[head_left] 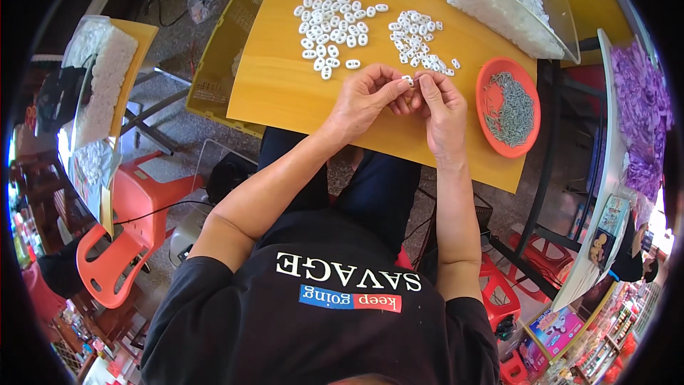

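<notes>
Over the near part of the yellow table, my left hand (372, 98) pinches a small white plastic piece with holes (407, 80) between thumb and fingers. My right hand (444, 108) is closed beside it, thumb and fingertips pressed together right at the piece. Whatever the right fingertips grip is too small to make out. Beyond my hands lies a loose group of small white two-hole pieces (413, 32). Farther left spreads a group of larger white oval two-hole pieces (331, 25). A red oval bowl (486, 122) of grey screws (511, 110) stands just right of my right hand.
At the far right of the yellow table (278, 85) sits a clear bin (570, 36) heaped with white pieces. A yellow crate (222, 64) stands against the table's left side. An orange plastic chair (135, 207) is at my left; purple material (641, 114) covers a side table at right.
</notes>
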Action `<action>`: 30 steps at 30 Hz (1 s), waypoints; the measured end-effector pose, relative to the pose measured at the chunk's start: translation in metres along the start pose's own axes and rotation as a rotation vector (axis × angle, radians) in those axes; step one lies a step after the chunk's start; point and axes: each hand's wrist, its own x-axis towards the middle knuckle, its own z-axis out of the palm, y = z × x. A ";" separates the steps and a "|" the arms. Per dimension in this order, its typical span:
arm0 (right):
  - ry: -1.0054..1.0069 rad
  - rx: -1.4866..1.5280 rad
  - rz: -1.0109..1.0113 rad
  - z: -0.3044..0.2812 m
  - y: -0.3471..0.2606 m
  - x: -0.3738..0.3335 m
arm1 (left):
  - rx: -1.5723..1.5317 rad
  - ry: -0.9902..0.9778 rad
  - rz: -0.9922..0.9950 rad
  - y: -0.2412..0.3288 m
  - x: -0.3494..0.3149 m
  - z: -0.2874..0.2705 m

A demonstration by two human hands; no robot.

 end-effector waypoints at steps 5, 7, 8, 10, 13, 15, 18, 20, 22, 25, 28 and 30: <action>-0.005 -0.033 -0.019 0.001 0.004 0.000 | -0.025 0.018 0.015 0.001 -0.001 0.002; -0.015 -0.070 -0.047 0.002 0.005 -0.002 | -0.021 0.004 0.002 0.002 -0.001 0.001; -0.003 -0.076 -0.055 0.003 0.005 -0.002 | -0.015 -0.010 -0.008 0.002 -0.001 0.001; 0.009 -0.081 -0.062 0.004 0.004 -0.002 | -0.012 -0.012 -0.010 0.002 -0.001 0.000; 0.038 -0.056 -0.041 0.004 0.004 -0.003 | -0.004 -0.021 -0.013 0.002 -0.001 0.000; 0.039 -0.085 -0.063 0.004 0.007 -0.003 | 0.002 -0.027 -0.016 0.002 -0.001 0.000; 0.055 -0.133 -0.087 0.005 0.007 -0.002 | 0.000 -0.028 -0.009 0.001 0.000 0.000; 0.058 -0.175 -0.090 0.006 0.006 -0.003 | 0.014 -0.030 -0.014 0.001 0.000 0.000; 0.061 -0.218 -0.096 0.007 0.005 -0.004 | 0.013 -0.024 -0.012 0.001 0.000 0.000; 0.096 -0.336 -0.155 0.011 0.008 -0.007 | 0.008 -0.012 -0.011 -0.002 0.000 0.000; 0.149 -0.344 -0.223 0.011 0.012 -0.010 | 0.004 -0.008 -0.016 -0.003 0.000 0.000; 0.142 -0.454 -0.262 0.011 0.008 -0.011 | 0.005 -0.009 -0.019 -0.002 0.000 0.000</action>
